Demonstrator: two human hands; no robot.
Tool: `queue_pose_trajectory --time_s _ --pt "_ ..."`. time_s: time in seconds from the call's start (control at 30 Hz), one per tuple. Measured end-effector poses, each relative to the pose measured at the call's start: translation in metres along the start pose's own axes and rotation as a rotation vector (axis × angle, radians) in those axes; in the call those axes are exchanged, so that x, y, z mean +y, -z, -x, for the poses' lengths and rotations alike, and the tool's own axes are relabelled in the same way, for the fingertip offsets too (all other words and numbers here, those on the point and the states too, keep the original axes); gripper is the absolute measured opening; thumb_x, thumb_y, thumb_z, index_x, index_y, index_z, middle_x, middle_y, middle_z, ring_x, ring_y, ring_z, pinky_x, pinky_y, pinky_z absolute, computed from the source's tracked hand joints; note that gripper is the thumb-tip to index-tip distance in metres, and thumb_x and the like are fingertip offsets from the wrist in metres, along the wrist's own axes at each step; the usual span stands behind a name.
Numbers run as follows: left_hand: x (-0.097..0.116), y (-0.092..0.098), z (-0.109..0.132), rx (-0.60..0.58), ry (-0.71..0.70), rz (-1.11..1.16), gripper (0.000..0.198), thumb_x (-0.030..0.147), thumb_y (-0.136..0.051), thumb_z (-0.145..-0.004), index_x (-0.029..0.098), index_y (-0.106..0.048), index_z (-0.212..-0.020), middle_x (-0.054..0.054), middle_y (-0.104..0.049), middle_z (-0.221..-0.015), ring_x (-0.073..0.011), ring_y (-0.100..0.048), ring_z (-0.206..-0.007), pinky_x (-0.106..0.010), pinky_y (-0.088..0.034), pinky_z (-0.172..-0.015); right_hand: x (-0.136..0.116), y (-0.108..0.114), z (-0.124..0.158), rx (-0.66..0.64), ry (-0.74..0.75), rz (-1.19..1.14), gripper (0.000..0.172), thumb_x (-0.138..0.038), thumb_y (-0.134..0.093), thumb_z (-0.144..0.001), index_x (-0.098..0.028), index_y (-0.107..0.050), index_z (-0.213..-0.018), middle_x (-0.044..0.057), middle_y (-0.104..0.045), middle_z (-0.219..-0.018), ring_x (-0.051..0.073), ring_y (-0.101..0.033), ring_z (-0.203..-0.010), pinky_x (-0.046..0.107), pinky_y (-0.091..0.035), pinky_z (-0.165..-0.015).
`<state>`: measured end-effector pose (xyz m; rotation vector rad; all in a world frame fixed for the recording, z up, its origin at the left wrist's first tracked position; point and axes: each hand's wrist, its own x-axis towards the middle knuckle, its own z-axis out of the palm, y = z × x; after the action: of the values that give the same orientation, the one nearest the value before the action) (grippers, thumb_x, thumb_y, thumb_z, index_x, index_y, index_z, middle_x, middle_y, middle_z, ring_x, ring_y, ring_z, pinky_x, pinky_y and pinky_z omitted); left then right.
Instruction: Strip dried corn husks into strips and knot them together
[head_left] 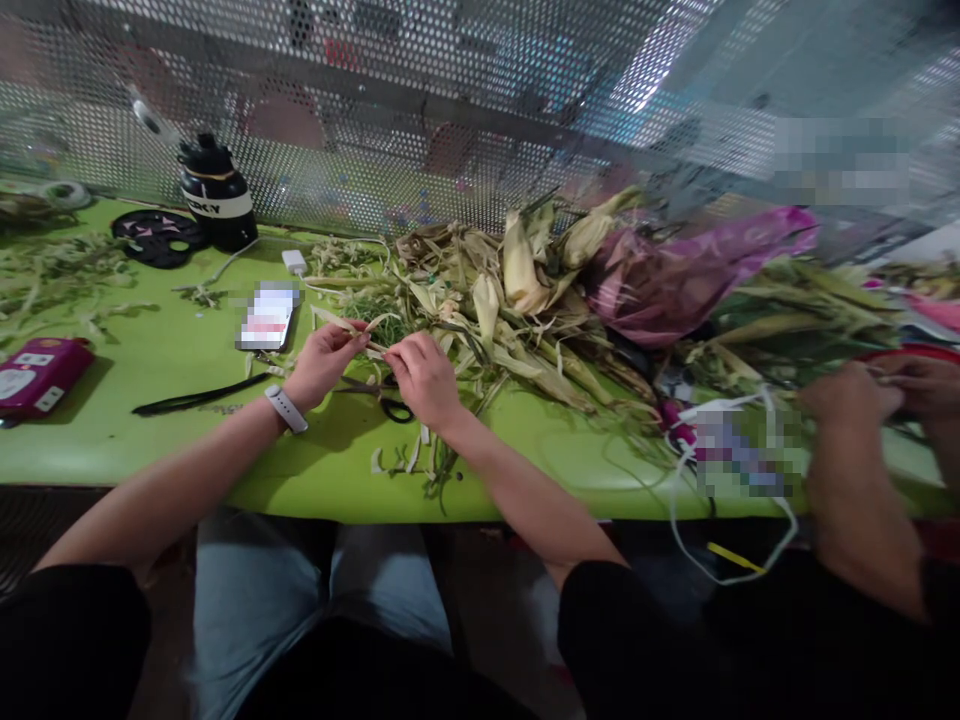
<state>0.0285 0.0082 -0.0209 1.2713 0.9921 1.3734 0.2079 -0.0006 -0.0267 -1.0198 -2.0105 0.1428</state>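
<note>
My left hand [328,362], with a white watch [286,408] at its wrist, is closed on a pale strip of corn husk [335,319]. Close beside it, my right hand [424,374] pinches the same husk piece between thumb and fingers. Where the strip runs between the two hands is partly hidden by the fingers. Below the hands lie scissors [395,408] with dark handles, partly covered by my right hand. Behind them spreads a large heap of corn husks [487,310], green to dry brown. Small husk scraps [409,458] lie near the table's front edge.
A phone [268,318], black strap [199,398], black bottle [217,195] and magenta power strip [46,378] are on the green table [172,455]. A pink plastic bag [660,285] rests on the heap. At right, another person's hands [847,400] work near a white cable [679,480].
</note>
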Motion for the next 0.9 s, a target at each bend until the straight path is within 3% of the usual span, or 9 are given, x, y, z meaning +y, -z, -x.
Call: queue_pose_trajectory --time_s 0.1,0.27,0.5,0.63,0.8,0.9 --pt "0.004 0.000 0.002 -0.111 0.007 -0.072 0.031 0.038 -0.077 -0.075 0.014 -0.071 -0.094 -0.007 -0.073 -0.094 -0.0154 -0.065 -0.084 -0.030 -0.051 -0.081 0.005 0.001 -0.003 0.048 0.029 0.018 0.034 -0.044 -0.041 -0.100 -0.020 -0.060 -0.085 0.011 -0.063 -0.096 0.021 -0.058 -0.094 0.035 -0.046 -0.088" --pt "0.007 0.001 0.006 -0.287 0.064 -0.040 0.037 0.030 -0.071 -0.078 0.016 -0.069 -0.112 -0.007 -0.073 -0.100 -0.0184 -0.066 -0.096 -0.038 -0.049 -0.097 0.013 0.001 -0.004 0.002 -0.071 -0.119 0.037 -0.053 -0.044 -0.097 -0.020 -0.058 -0.086 0.006 -0.064 -0.084 0.018 -0.059 -0.078 0.031 -0.046 -0.074" --pt "0.008 0.002 0.008 -0.295 0.104 0.019 0.031 0.018 -0.060 -0.074 0.016 -0.070 -0.103 -0.004 -0.071 -0.101 -0.0184 -0.065 -0.095 -0.041 -0.052 -0.098 0.004 0.006 -0.002 -0.093 -0.219 -0.275 0.036 -0.057 -0.050 -0.093 -0.021 -0.054 -0.086 0.000 -0.061 -0.071 0.013 -0.055 -0.062 0.028 -0.041 -0.062" --pt "0.007 0.003 0.008 -0.302 0.103 0.034 0.027 0.025 -0.064 -0.079 0.016 -0.069 -0.104 -0.007 -0.071 -0.106 -0.0209 -0.066 -0.098 -0.039 -0.056 -0.090 0.000 0.005 0.000 -0.098 -0.244 -0.296 0.037 -0.058 -0.050 -0.092 -0.022 -0.053 -0.086 -0.001 -0.058 -0.065 0.013 -0.053 -0.057 0.026 -0.038 -0.056" --pt "0.001 0.002 0.005 -0.366 0.082 -0.025 0.040 0.034 -0.076 -0.077 0.014 -0.062 -0.110 -0.006 -0.073 -0.094 -0.0169 -0.070 -0.086 -0.036 -0.056 -0.086 0.001 0.005 -0.001 -0.076 -0.279 -0.283 0.036 -0.057 -0.050 -0.092 -0.022 -0.053 -0.085 -0.003 -0.056 -0.060 0.012 -0.049 -0.051 0.027 -0.036 -0.054" --pt "-0.003 0.002 0.002 -0.310 0.087 -0.007 0.044 0.036 -0.076 -0.078 0.014 -0.057 -0.111 -0.005 -0.073 -0.088 -0.0169 -0.072 -0.081 -0.035 -0.058 -0.083 0.001 0.004 -0.002 -0.072 -0.319 -0.309 0.035 -0.057 -0.052 -0.091 -0.022 -0.054 -0.096 -0.004 -0.057 -0.060 0.013 -0.052 -0.053 0.027 -0.039 -0.057"
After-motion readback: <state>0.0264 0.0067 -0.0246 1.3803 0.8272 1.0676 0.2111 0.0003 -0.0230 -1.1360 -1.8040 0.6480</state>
